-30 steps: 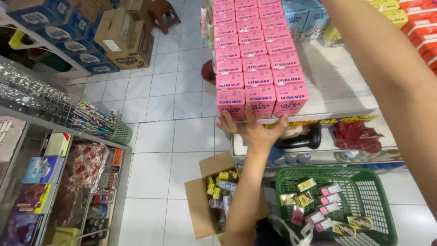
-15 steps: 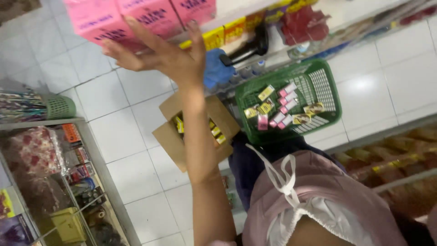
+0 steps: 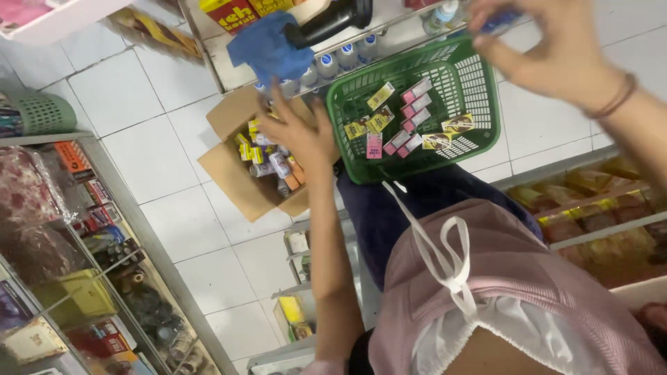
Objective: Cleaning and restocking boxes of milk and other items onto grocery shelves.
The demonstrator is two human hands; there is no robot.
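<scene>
The white tiled floor (image 3: pixel 139 160) fills most of the view, with a glass display cabinet (image 3: pixel 104 236) of packed goods along its left side and low shelves of bottles across the top. On the floor stands a green plastic basket (image 3: pixel 479 104), and touching its left side is an open cardboard box (image 3: pixel 233 182) of small yellow and mixed cartons. A crumpled blue cloth (image 3: pixel 267 48) lies on the shelf edge just above the box, under a black handled object (image 3: pixel 333 21).

A second ago both hands were raised against a tall stack of pink cartons (image 3: pixel 28 10); now the head has swung down, only a pink corner of that stack shows at the top left, and neither hand touches it. The lifting work up there reads as let go, and attention has dropped to the goods on the floor.

The left hand (image 3: pixel 299 132) hangs over the cardboard box with fingers spread and released, holding nothing. The right hand (image 3: pixel 556 48) hovers above the basket's far rim, fingers loosely curled; something bluish sits at the fingertips, but I cannot tell whether it is gripped.

Small pink, yellow and brown packets (image 3: pixel 410 132) lie scattered in the basket, and a thin bracelet (image 3: pixel 615 97) circles the right wrist
</scene>
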